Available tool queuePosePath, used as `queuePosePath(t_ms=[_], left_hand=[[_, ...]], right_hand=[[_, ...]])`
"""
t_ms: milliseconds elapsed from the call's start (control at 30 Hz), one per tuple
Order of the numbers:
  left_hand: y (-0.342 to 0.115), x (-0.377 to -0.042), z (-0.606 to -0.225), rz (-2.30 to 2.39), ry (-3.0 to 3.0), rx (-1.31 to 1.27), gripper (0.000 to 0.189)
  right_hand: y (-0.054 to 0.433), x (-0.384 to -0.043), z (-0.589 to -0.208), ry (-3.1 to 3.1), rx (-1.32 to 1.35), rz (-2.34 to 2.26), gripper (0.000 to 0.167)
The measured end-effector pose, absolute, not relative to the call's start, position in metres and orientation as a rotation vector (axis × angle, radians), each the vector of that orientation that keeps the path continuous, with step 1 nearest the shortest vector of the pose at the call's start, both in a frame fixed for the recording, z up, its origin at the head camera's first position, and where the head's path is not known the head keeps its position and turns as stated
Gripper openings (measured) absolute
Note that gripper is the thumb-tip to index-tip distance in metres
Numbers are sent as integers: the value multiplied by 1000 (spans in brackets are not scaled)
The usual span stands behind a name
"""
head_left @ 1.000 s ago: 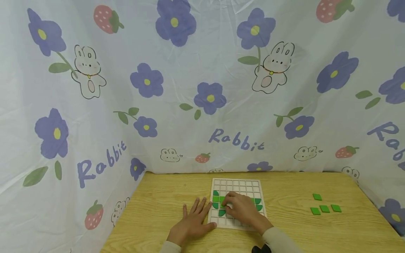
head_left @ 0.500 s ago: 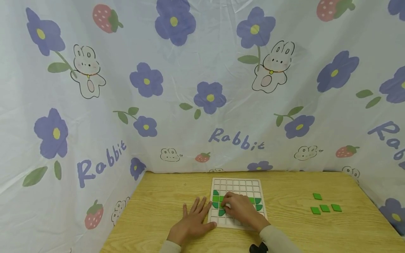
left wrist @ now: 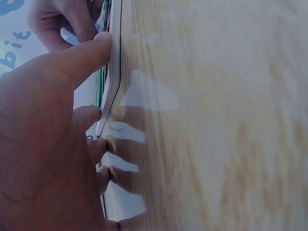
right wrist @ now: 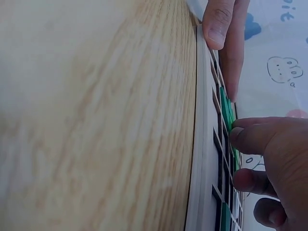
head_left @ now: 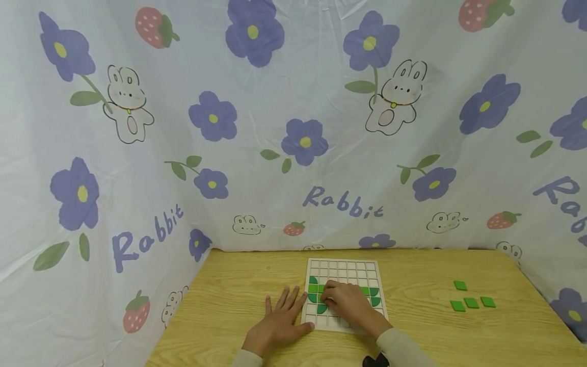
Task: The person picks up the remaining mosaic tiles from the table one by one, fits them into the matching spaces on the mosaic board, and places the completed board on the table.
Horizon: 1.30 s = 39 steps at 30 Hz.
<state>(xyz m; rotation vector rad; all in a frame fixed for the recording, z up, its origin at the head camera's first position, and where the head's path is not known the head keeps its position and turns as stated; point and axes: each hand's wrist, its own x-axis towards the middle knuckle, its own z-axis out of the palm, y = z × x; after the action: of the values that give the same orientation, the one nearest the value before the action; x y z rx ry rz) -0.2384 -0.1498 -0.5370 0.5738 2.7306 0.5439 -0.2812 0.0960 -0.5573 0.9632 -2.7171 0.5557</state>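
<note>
A white gridded board (head_left: 344, 266) lies on the wooden table, carrying light green square tiles (head_left: 313, 288) in a row and dark green quarter-circle tiles (head_left: 376, 301). With its thumb and forefinger, my right hand (head_left: 352, 305) pinches a light green square tile (head_left: 322, 298) down at the board's left part, partly hiding it. In the right wrist view, the thumb and forefinger of the right hand (right wrist: 284, 149) meet at the green pieces. My left hand (head_left: 279, 326) lies spread at the board's left side, its thumb touching the near left corner.
Several loose green square tiles (head_left: 471, 303) lie on the right of the wooden table (head_left: 422, 326). A white curtain (head_left: 257, 204) printed with flowers and rabbits stands behind and at the sides. A black object (head_left: 376, 361) shows by the right sleeve.
The right hand has shifted very slightly left and lower, with the square tile now seated lower under its fingertips. The left hand and the loose tiles stay put.
</note>
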Motion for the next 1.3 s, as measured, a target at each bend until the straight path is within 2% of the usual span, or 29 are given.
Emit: queuePosePath(t_ms=[1067,1300], left_hand=[[-151,-240,-542,548,2727,584,86],[-150,-240,-542,520,2738,560,85]], right_hand=[[104,-273,-552,-2688,909,631,5],[114,-273,-550,-2669,877,672,9]])
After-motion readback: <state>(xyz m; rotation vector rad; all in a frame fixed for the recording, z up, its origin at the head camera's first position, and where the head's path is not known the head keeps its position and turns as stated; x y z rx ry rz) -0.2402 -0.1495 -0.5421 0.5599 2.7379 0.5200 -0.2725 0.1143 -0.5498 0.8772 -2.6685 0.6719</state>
